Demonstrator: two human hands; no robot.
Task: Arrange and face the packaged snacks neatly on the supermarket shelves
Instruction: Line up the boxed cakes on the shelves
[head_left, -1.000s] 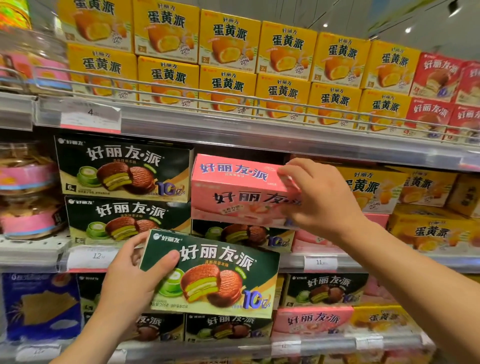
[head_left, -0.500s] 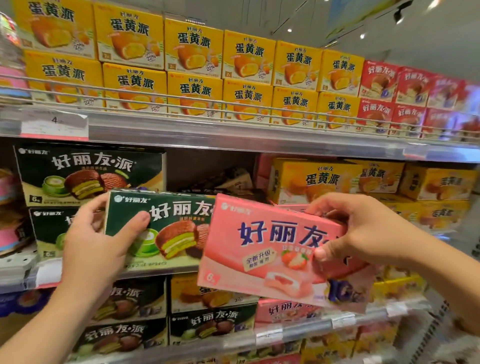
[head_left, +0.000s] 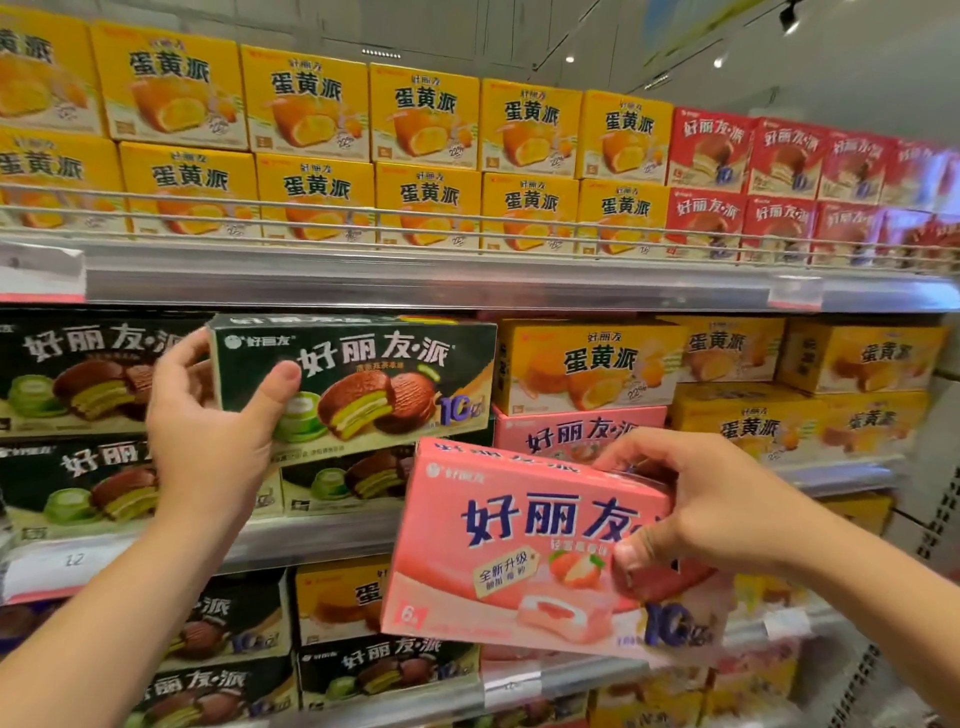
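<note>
Up close to a supermarket snack display, seen from head height with both arms raised. Left hand (head_left: 208, 431) grips the left end of a dark green snack box (head_left: 358, 384), thumb across its printed front, fingers wrapped behind; long axis level, front facing out, held against the middle shelf (head_left: 311, 535) atop another green box (head_left: 343, 480) and beside the matching green stack (head_left: 78, 374). Right hand (head_left: 691, 512) pinches a pink snack box (head_left: 524, 551) by its right end, fingers curled over the top edge, thumb on the front; tilted slightly, out in front of the shelving and lower than the green one. Matching pink box (head_left: 576, 431) sits on the middle shelf just behind and above the held one, under a yellow box (head_left: 587, 364). Probably the pink box's destination: up and back, right hand nearest. Above, rows of yellow boxes (head_left: 426, 150) and red boxes (head_left: 779, 182) behind a wire rail (head_left: 467, 231).
</note>
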